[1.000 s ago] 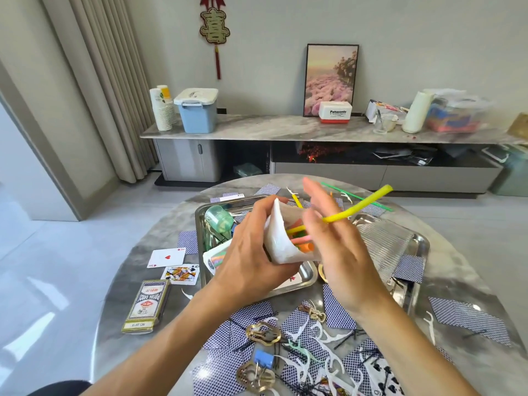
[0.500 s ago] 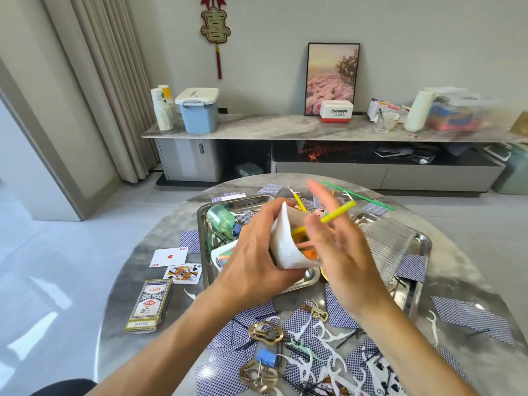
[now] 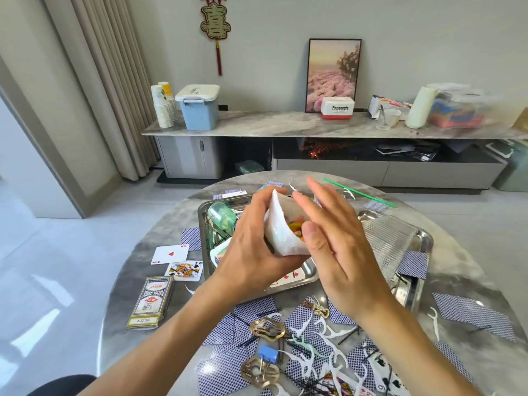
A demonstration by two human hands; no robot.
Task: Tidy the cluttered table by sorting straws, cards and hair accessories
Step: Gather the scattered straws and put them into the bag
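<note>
Above the tray (image 3: 310,277), left grip (image 3: 251,250) clasps cup (image 3: 281,235); right grip (image 3: 334,238) flat, empty.

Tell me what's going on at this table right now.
A person is tidying a cluttered round table. The left hand grips a white bag of colourful straws, and the open right hand presses at its mouth. One green straw lies loose beyond, with cards and gold hair clips scattered nearby.

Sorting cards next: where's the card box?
The card box lies on the table's left side, beside the king card, left of the metal tray.
</note>
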